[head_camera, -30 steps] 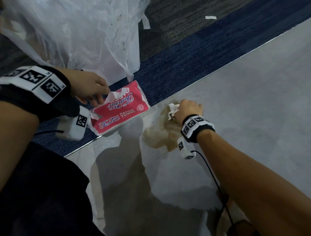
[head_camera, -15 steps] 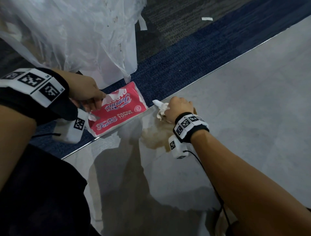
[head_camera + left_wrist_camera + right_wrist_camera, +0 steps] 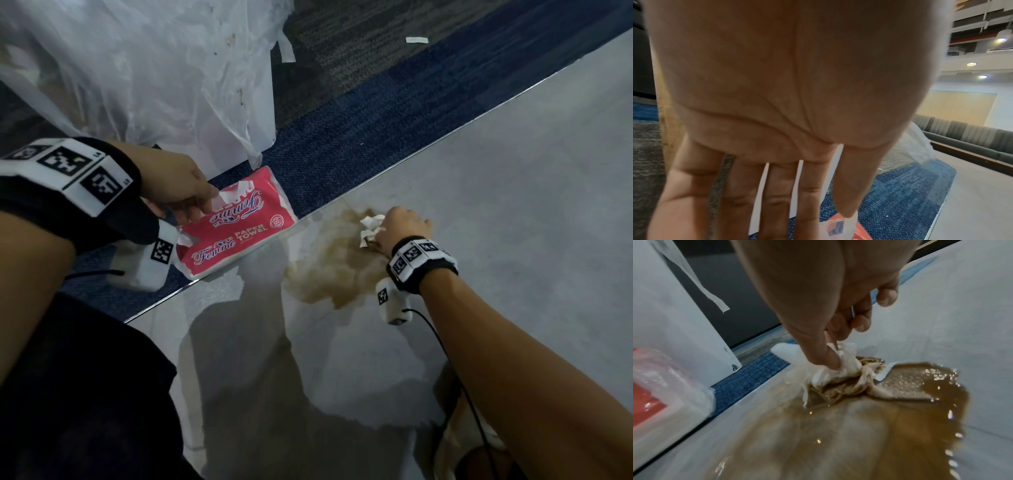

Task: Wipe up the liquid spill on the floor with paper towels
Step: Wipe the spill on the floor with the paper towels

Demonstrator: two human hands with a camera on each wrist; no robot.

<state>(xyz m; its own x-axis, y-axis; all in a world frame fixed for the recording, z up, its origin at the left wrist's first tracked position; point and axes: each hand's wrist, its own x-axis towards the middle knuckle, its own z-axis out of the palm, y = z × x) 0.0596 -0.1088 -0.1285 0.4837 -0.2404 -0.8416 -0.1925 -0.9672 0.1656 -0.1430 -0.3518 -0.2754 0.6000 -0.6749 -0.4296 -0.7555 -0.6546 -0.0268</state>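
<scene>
A brown spill (image 3: 329, 270) lies on the grey tile floor beside the carpet edge; in the right wrist view the spill (image 3: 879, 426) shines wet. My right hand (image 3: 380, 233) pinches a crumpled white paper towel (image 3: 369, 229) and holds it down on the puddle's far edge. Up close, the right hand (image 3: 833, 360) has its thumb on the paper towel (image 3: 838, 374), whose lower folds are soaked brown. A red paper towel pack (image 3: 236, 233) lies across the carpet edge. My left hand (image 3: 191, 205) rests straight-fingered on its torn end, thumb (image 3: 846, 211) touching the pack (image 3: 840, 227).
A clear plastic bag (image 3: 137, 68) drapes over a white box at the back left. Blue and grey carpet (image 3: 342, 137) meets the tile (image 3: 513, 240) along a metal strip (image 3: 445, 137). A white paper scrap (image 3: 417, 40) lies on the carpet. A cable (image 3: 442, 346) trails from my right wrist.
My right hand swept the towel left along the spill's far edge, then back to the right. The left hand stayed on the pack.
</scene>
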